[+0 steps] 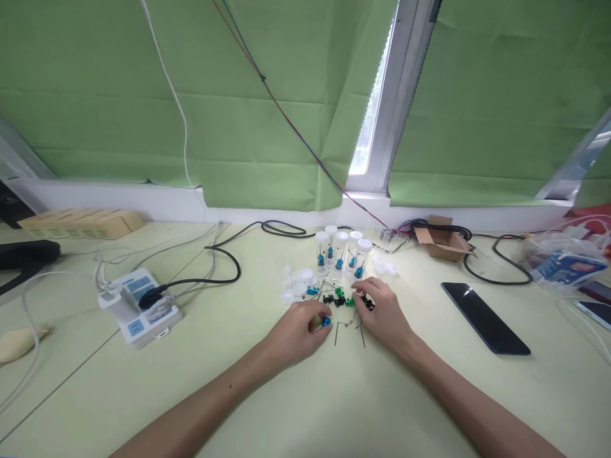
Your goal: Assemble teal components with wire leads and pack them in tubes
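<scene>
Between thumb and fingertips of my left hand is a small blue metal part, held just above the table. My right hand is curled over the right end of a row of small pieces; what its fingertips grip, if anything, is hidden. In that row lie green parts and black parts. Thin bent metal rods lie between my hands. Behind them stand several clear vials with white caps, each holding a blue part on a rod. Another blue part lies near white caps.
A white power strip with plugs and a black cable is at left. To the right are a black phone, a small open cardboard box and a plastic bag. Green blinds hang behind the table.
</scene>
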